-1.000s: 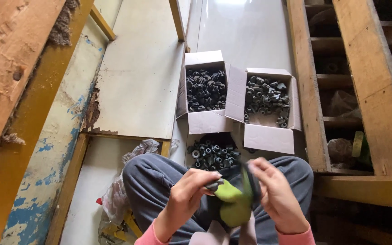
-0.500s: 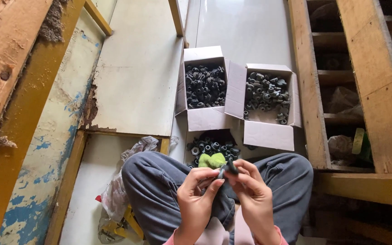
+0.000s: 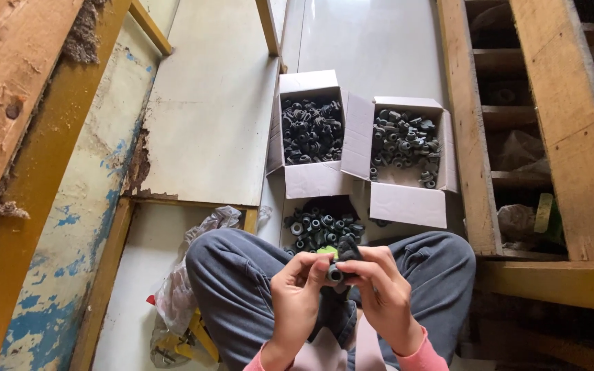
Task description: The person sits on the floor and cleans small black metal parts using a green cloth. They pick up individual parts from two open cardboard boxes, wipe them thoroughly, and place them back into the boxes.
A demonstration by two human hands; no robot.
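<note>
Both hands work one small black fitting (image 3: 337,264) above the lap, just below the loose pile of black parts (image 3: 321,229). The left hand (image 3: 295,295) and right hand (image 3: 383,295) pinch it closed-fingered, seemingly mid-assembly; seating it demands aligned pressure.

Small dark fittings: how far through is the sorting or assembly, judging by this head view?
Looks done: two open white cardboard boxes, the left box heaped and the right box less full. In hand: the left hand and right hand together pinch one small dark ring-shaped fitting, green material behind it. Left: a loose pile of dark fittings on the floor by the knees.
</note>
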